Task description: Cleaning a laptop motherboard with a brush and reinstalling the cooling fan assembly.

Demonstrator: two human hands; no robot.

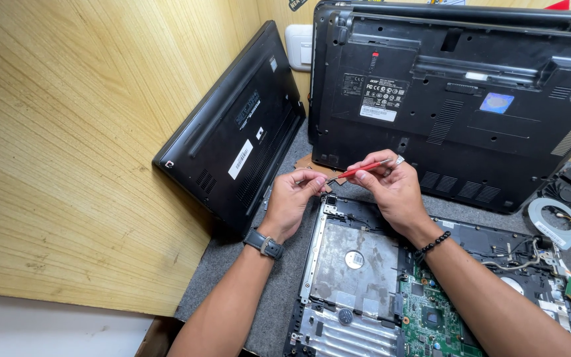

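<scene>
Opened laptop [391, 291] is lying at bottom centre of the frame, its silver drive [355, 264] and green board [434, 317] showing. Left hand [292, 201], wearing a dark watch [264, 243], is hovering above the laptop's upper left corner, fingertips pinching at the tip of a red screwdriver [359, 170]. Right hand [391, 188], wearing a bead bracelet [432, 246], is gripping the screwdriver's shaft just right of centre. Two closed laptops are leaning behind: one [239, 129] against the wooden wall [67, 145] at left, one [457, 99] at upper right. Fan [560, 208] is sitting at the right edge on grey mat [285, 291].
</scene>
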